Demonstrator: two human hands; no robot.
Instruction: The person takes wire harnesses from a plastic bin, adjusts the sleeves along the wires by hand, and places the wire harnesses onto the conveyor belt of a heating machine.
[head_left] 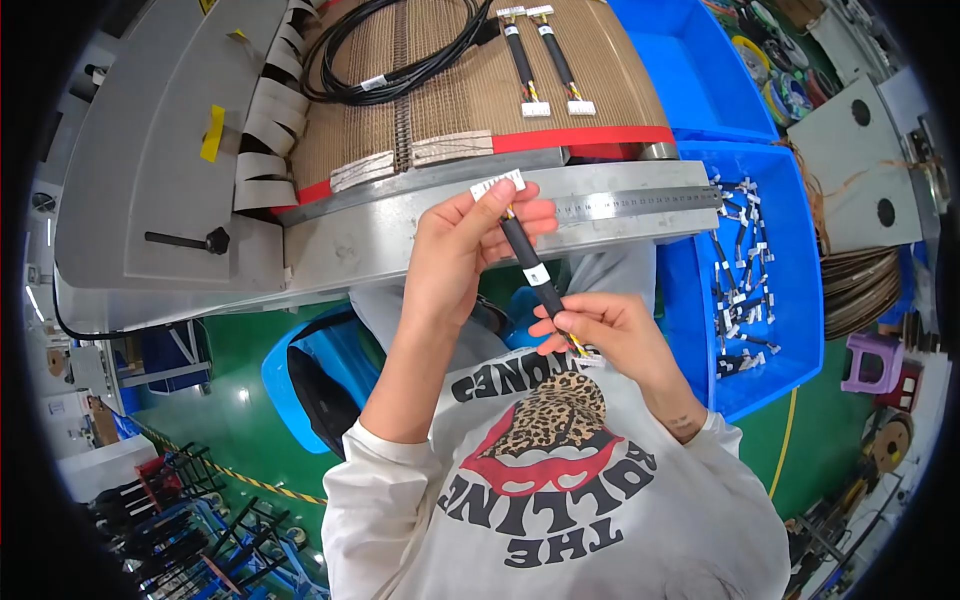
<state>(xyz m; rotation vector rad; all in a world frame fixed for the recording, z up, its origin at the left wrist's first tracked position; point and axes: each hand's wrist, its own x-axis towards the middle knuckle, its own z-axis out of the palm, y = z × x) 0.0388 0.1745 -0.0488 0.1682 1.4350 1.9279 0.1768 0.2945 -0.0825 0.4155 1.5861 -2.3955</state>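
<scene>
A short black-sleeved wire harness (528, 255) with a white label slants between my two hands, in front of my shirt. My left hand (462, 240) pinches its upper end, thumb on the white connector (497, 186). Lower down, my right hand (615, 335) grips the sleeve near the other end, where yellow and red wires run to a second white connector (586, 360), partly hidden by the fingers. Beyond my hands, two similar harnesses (520, 62) lie side by side on the brown mesh belt (450, 90).
A coiled black cable (345, 95) rests on the belt. Along the metal edge lies a steel ruler (640, 203). At right stands a blue bin (690, 385) holding many harnesses, with another blue bin (690, 60) behind it. A blue chair (290, 400) is at lower left.
</scene>
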